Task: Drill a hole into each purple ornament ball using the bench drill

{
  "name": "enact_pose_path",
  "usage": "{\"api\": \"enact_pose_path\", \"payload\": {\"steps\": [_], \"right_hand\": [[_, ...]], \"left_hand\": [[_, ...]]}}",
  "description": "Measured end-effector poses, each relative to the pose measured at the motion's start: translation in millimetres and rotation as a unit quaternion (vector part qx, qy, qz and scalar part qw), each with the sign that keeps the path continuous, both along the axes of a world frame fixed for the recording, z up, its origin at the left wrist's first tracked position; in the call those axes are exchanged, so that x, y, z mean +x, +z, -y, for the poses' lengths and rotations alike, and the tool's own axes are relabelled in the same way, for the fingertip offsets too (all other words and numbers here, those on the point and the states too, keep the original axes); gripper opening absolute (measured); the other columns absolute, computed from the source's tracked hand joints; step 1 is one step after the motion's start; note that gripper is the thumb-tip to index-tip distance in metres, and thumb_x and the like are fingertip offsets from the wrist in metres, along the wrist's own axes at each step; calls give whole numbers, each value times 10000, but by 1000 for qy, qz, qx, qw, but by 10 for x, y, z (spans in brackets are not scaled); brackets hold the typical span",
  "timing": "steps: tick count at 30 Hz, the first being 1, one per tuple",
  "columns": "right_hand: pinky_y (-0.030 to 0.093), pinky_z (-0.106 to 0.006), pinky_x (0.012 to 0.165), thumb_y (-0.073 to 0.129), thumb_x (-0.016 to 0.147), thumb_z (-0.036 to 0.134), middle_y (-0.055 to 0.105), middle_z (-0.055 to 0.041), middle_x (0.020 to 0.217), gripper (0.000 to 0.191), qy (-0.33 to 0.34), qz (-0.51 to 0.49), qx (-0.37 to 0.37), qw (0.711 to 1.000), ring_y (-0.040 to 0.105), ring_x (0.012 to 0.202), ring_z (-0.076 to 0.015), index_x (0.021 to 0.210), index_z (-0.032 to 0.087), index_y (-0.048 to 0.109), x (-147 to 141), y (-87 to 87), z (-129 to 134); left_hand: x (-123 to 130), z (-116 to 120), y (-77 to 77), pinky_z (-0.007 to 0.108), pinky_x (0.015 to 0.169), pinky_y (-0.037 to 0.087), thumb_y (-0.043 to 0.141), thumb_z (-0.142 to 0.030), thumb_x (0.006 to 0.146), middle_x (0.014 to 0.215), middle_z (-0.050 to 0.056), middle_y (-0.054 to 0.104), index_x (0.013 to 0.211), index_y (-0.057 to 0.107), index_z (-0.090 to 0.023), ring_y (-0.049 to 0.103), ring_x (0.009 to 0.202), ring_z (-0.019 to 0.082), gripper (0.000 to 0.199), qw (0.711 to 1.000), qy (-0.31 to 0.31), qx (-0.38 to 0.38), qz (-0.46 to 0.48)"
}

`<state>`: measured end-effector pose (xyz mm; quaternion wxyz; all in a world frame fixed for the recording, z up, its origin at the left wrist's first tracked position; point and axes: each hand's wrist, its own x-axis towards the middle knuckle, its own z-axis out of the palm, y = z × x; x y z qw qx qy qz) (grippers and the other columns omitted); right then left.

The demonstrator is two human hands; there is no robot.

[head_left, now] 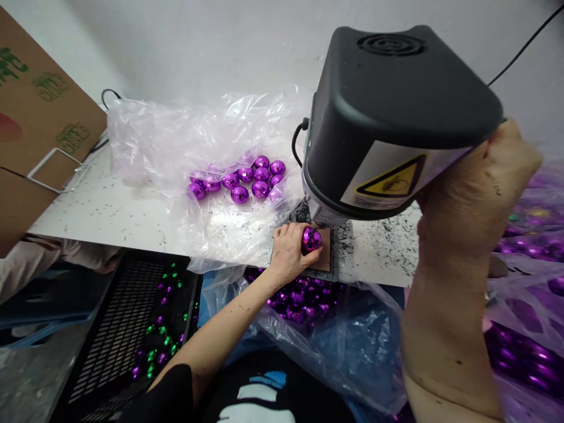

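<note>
The left hand point(288, 252) has its fingers bent partway round a shiny purple ball point(312, 238), over a brown pad point(325, 262) under the black machine point(409, 100). The ball looks light, hard and slippery (it might crack), so hold its round sides. The right hand point(489, 164) touches the machine; I cannot tell its grip.

Balls point(239, 194) shiny purple, faceted like mirror tiles. Machine housing point(409, 94) plain black, its label point(392, 176) white with a yellow-and-black triangle. Tabletop point(106, 205) white, speckled black; carton point(39, 117) brown with green print and a red patch.
</note>
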<state>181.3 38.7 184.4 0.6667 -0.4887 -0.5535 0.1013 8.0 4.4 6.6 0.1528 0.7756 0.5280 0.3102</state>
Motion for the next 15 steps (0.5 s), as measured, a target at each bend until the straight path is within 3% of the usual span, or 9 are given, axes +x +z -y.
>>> {"api": "enact_pose_path", "payload": {"steps": [3,6,12,15], "right_hand": [[333,-166,477,601,814,664,414,39,626,548,14,4,-8,1000,423,528,-8,755,127,507,10,2,64],[307,-175,466,593,887,555,395,42,595,429,-40,57,4,998,402,492,-10,790,137,570,-2,-56,271],[410,-225,530,621,878,260,561,20,740,90,-106,178,20,978,508,584,-43,922,185,641,-17,-426,773],[388,-226,529,635,814,141,536,23,710,132,-64,210,70,973,484,589,-45,938,185,642,-30,-572,846]], "left_hand": [[-4,8,-7,425,974,368,733,-382,833,1062,72,645,1142,586,-203,564,1051,275,386,1000,-6,0,0],[-9,13,2,427,976,359,728,-377,839,1064,74,647,1139,585,-210,563,1050,277,372,1000,-5,-3,1],[-10,19,6,417,949,375,732,-377,825,1091,77,637,1137,578,-216,550,1045,277,383,1000,-4,-5,10],[-15,23,-5,417,953,377,726,-375,827,1091,78,640,1139,572,-210,554,1045,276,385,1000,-2,0,11]]}}
